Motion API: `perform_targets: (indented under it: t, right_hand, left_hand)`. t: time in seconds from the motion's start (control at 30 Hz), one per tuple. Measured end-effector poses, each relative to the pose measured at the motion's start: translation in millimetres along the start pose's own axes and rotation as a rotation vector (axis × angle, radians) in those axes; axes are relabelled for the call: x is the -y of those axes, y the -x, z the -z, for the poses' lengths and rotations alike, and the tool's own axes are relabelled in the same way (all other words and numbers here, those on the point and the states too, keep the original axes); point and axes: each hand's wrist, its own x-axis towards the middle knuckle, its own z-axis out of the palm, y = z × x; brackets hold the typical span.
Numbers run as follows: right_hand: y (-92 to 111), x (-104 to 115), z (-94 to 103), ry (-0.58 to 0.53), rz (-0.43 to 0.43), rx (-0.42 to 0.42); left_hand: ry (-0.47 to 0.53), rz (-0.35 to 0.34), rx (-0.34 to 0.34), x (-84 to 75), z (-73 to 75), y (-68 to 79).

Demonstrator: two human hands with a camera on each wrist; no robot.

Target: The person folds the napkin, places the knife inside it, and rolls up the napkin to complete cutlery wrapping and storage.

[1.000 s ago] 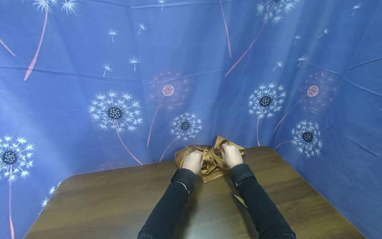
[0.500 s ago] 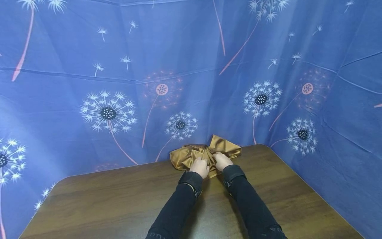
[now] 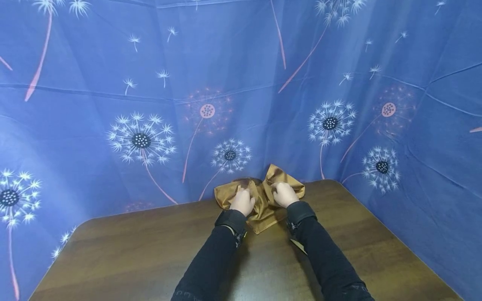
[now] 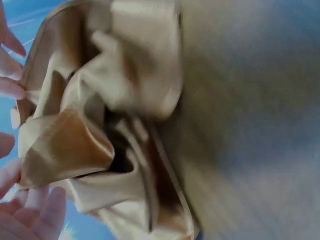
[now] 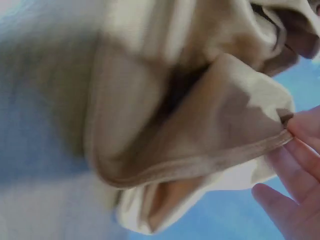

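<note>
A shiny gold-brown satin cloth (image 3: pixel 260 202) lies bunched at the far edge of the table, gathered in the middle like a bow. On its left side my left hand (image 3: pixel 242 201) grips a fold. My right hand (image 3: pixel 285 194) holds the right side, where one corner stands up. Up close, the right wrist view has my right hand (image 5: pixel 295 165) pinching the hemmed edge of the cloth (image 5: pixel 200 125). Along the cloth (image 4: pixel 90 140) in the left wrist view are the fingers of my left hand (image 4: pixel 35 212) at the lower left and my right hand (image 4: pixel 10 65) above.
The brown wooden table (image 3: pixel 150 255) has a rounded far edge. A blue curtain (image 3: pixel 244 62) with dandelion prints hangs right behind the cloth and along the right. A thin gold-coloured sliver (image 3: pixel 298 246) shows beside the right sleeve; its kind is unclear.
Half a second ago both hands were close together near the cloth's middle. Now they are spread apart to its two sides, and its front corner shows between them again.
</note>
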Motion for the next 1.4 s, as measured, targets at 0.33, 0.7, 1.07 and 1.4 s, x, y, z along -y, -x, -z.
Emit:
perform_targets:
  t: [0.33,0.7,1.07,1.4]
  right_hand:
    - [0.0,26.3,36.5,-0.186,0.002,-0.181]
    - [-1.8,53.5,67.7,-0.413,-0.073,-0.376]
    - [-20.0,91.5,102.3,-0.528,-0.102,-0.425]
    - [-12.8,110.8,117.7,-0.605,-0.072,-0.365]
  left_hand:
    - [0.158,0.047,-0.285,23.9,54.2,7.3]
    - [0.264,0.188,-0.365,67.4,132.6,33.7]
    - [0.372,0.388,-0.481,92.5,219.8,53.1]
    - [0.370,0.357,-0.605,87.0,261.3,97.6]
